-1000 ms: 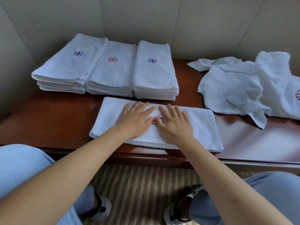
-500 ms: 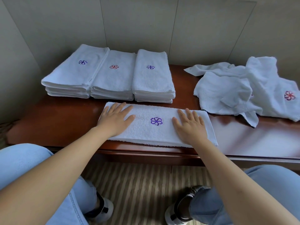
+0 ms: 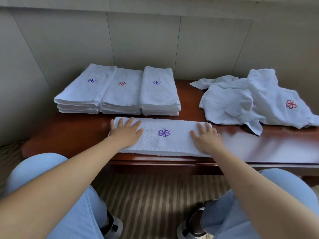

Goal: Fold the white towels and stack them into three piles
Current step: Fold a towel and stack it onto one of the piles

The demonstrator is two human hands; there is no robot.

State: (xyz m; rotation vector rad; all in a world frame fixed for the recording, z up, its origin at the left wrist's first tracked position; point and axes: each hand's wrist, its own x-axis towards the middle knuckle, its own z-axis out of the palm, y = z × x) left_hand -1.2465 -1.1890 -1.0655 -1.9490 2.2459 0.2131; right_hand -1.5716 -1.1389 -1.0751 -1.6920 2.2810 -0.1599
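A white towel point(image 3: 164, 143) folded into a long strip, with a purple flower mark at its middle, lies near the front edge of the dark wooden table point(image 3: 72, 130). My left hand point(image 3: 126, 132) presses flat on its left end, and my right hand point(image 3: 206, 138) presses flat on its right end, fingers straight. Behind it stand three piles of folded white towels side by side: the left pile point(image 3: 82, 90), the middle pile point(image 3: 121, 92) and the right pile point(image 3: 158, 91). A heap of unfolded white towels point(image 3: 250, 100) lies at the right.
A panelled wall point(image 3: 141, 40) closes in the table at the back and on the left. Bare tabletop point(image 3: 276, 145) shows to the right of the strip, in front of the heap. My knees in light jeans and a striped floor are below the table edge.
My hands have slid apart from the middle of the strip to its two ends, uncovering the purple flower mark. The camera has tilted and pulled back a little.
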